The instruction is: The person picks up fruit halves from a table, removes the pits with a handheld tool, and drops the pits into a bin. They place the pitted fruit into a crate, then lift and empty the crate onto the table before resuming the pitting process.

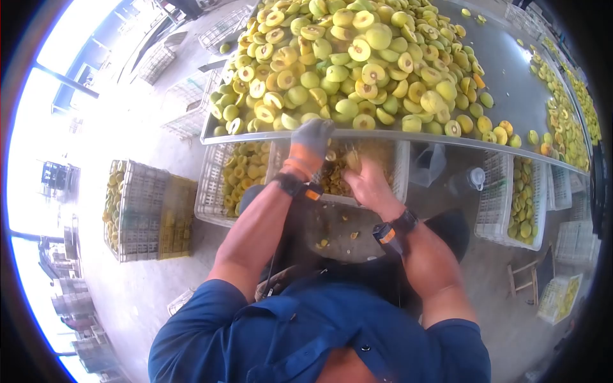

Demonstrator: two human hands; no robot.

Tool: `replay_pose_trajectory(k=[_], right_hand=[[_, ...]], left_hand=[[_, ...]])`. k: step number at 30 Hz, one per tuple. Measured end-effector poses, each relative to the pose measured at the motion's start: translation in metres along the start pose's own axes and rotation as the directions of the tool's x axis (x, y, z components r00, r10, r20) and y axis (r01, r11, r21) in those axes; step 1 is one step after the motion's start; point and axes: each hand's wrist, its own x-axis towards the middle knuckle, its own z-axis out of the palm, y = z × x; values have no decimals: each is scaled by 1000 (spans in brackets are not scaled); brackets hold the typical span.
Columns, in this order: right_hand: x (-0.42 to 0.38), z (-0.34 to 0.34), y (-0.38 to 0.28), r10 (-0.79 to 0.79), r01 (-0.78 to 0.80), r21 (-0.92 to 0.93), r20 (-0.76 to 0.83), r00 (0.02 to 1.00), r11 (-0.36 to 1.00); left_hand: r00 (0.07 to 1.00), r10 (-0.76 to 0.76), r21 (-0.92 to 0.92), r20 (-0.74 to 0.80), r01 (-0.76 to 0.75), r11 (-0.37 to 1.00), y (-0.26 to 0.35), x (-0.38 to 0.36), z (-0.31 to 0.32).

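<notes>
My left hand, in a grey and orange glove, is at the metal rim of the table, close against the heap of halved yellow-green fruit. Its fingers look curled, and whatever they hold is hidden. Lower and to the right, my bare right hand is over a white crate under the table edge. The right fingers are closed around something yellowish and blurred that I cannot make out. Brown and yellow fruit scraps lie in this crate.
The metal table spans the view, with more fruit along its right side. A crate of fruit halves stands left of my hands. Stacked crates are farther left. At right are a clear jug and another fruit-filled crate.
</notes>
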Motion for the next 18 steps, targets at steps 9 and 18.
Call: replay_pose_trajectory(k=[9,18], right_hand=[[6,-10,-18,296,-301,104,61,953,948],[11,3,-20,240,-249,86,100,966,965]], left_hand=[[805,-580,-273,-124,534,800,-33,-13,-84],[803,-595,368,-28,562,741,-38,21,-91]])
